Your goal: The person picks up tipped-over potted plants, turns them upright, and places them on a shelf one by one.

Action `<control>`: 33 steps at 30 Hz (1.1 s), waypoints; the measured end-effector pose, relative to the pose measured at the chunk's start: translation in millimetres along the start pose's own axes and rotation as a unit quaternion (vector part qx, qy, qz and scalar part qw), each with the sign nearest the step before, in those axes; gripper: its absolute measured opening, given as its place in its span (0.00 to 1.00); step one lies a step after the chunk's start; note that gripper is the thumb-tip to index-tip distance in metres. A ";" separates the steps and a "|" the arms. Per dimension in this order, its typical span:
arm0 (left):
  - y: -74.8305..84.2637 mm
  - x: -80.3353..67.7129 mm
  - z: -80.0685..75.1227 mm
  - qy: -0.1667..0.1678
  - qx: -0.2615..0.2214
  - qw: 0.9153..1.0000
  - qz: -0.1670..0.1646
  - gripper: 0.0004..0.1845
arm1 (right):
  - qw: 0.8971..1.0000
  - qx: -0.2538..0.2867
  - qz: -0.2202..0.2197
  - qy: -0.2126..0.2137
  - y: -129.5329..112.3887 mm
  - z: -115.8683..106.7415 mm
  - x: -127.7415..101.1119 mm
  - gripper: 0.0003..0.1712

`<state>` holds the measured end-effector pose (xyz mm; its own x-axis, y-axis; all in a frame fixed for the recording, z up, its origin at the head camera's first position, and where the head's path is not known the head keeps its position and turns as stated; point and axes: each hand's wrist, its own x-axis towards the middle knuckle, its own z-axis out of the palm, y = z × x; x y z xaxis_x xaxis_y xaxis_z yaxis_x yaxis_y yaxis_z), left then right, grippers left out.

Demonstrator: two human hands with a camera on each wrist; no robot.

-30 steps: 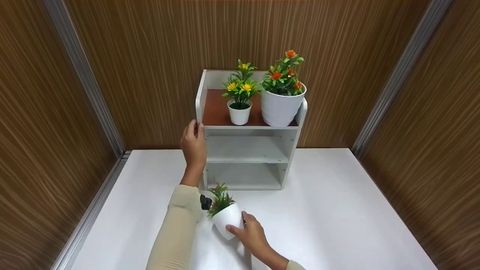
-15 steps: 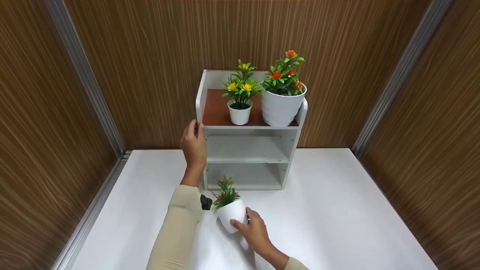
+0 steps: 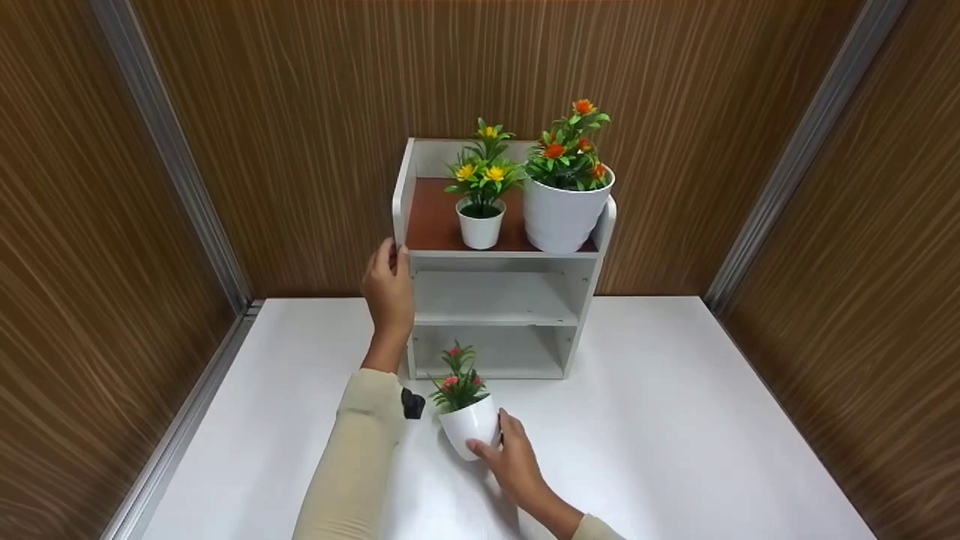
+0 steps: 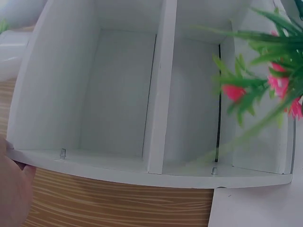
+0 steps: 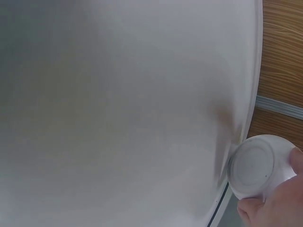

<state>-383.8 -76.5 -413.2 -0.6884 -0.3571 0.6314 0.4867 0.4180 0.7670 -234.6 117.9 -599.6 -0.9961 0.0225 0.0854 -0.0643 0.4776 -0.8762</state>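
Setting: wood-grain walls all round, white table (image 3: pixel 675 420), little white shelf unit (image 3: pixel 499 300) pushed up against the back.
Top shelf: yellow-flower pot (image 3: pixel 480 225) and a bigger orange-flower pot (image 3: pixel 564 214), side by side.
Left hand (image 3: pixel 388 289): curled round the shelf unit's left upright, gripping it.
Right hand (image 3: pixel 514 461): fingers wrapped round the small pink-flower pot (image 3: pixel 469 429), held tilted just above the table, in front of the bottom shelf.
Handling: looks like light plastic, stiff, smooth and a bit slippery; I'd grab the pot wall, not the floppy leaves.
Wrist views: right one shows the pot's flat round base (image 5: pixel 255 166); left one looks into the bare shelf bays, pink blooms (image 4: pixel 279 85) poking in.
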 end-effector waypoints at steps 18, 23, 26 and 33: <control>-0.1 0.4 0.9 0.001 -0.005 1.000 -0.007 0.20 | 0.996 0.071 -0.002 -0.053 8.3 -15.6 -9.4 0.54; 0.6 0.4 1.3 -0.001 -0.006 1.000 -0.007 0.20 | 0.993 0.092 0.013 -0.066 11.6 -20.5 -10.4 0.56; -0.2 0.9 1.6 0.003 0.001 1.000 -0.001 0.20 | 0.992 0.100 0.026 -0.070 12.4 -21.3 -10.7 0.57; -0.4 1.0 1.6 0.005 0.003 1.000 0.001 0.19 | 0.992 0.099 0.030 -0.076 15.0 -20.3 -11.2 0.58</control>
<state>-385.6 -75.7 -413.1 -0.6824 -0.3644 0.6337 0.4843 0.4240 0.7653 -223.2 142.6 -604.1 -0.9952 -0.0937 -0.0292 0.0000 0.2974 -0.9548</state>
